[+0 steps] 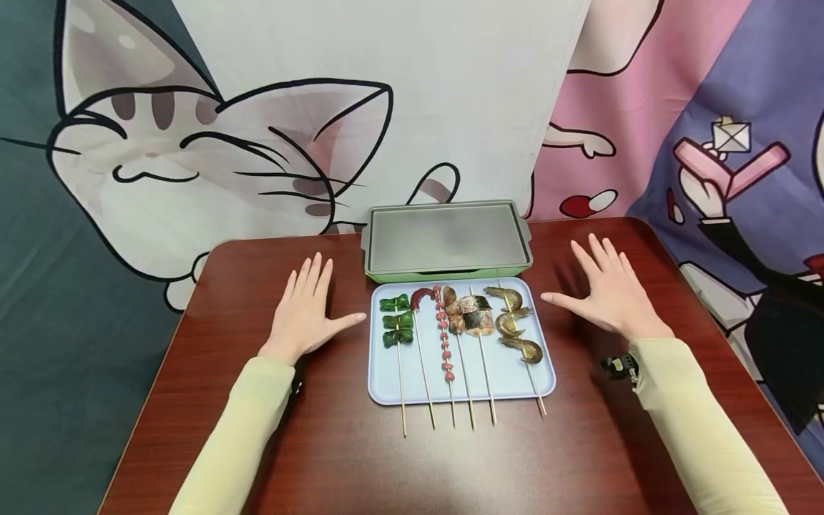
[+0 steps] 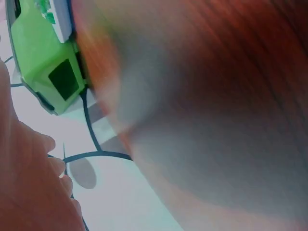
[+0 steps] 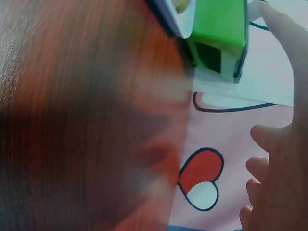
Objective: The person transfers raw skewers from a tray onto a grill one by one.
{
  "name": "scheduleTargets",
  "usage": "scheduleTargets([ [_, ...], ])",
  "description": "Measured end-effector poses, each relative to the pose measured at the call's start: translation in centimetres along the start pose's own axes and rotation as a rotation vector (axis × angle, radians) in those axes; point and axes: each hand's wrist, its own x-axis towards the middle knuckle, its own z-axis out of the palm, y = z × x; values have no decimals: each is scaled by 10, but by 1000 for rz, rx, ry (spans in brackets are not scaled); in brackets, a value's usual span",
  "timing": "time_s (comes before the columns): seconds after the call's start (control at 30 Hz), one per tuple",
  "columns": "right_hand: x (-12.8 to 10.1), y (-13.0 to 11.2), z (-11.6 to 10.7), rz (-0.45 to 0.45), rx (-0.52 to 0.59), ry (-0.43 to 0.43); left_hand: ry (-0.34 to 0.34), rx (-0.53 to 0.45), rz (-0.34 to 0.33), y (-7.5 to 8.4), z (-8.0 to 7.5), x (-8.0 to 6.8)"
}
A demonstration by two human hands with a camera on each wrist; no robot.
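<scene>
My left hand (image 1: 304,312) is held with straight fingers just left of a pale blue tray (image 1: 380,379), holding nothing. On the other side, my right hand (image 1: 611,290) is spread out, fingers straight, its thumb near the tray's right edge. Across the tray lie several skewers: green pepper pieces (image 1: 398,321), a dark red tentacle (image 1: 421,295), small pink pieces (image 1: 444,336), brown meat chunks (image 1: 454,311), fish slices (image 1: 477,315) and shrimps (image 1: 511,327). Their bare sticks stick out over the near edge. Both wrist views show the hands' fingers at the frame edge.
Behind the tray stands a green grill with a flat grey plate (image 1: 450,236). Everything rests on a reddish-brown wooden table (image 1: 322,458). A cartoon-printed cloth (image 1: 257,157) hangs at the table's far side. A dark strap device (image 1: 621,367) sits at the right wrist.
</scene>
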Motion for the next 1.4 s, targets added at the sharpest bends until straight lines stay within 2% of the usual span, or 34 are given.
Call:
scheduleTargets([
  [0.17,-2,-7,-7,-23,47,25,14,-13,50,10,-1,-8],
  [0.63,-12,-30,-27,-67,128,73,15,-85,170,46,3,-44],
  [1.0,-25,-54,-38,-53,174,70,-67,-108,222,65,13,-67],
  [1.27,-42,-69,-39,-31,199,80,-81,-134,270,70,29,-74],
  [1.4,-50,-75,-37,-38,205,79,-114,-114,286,74,26,-76],
])
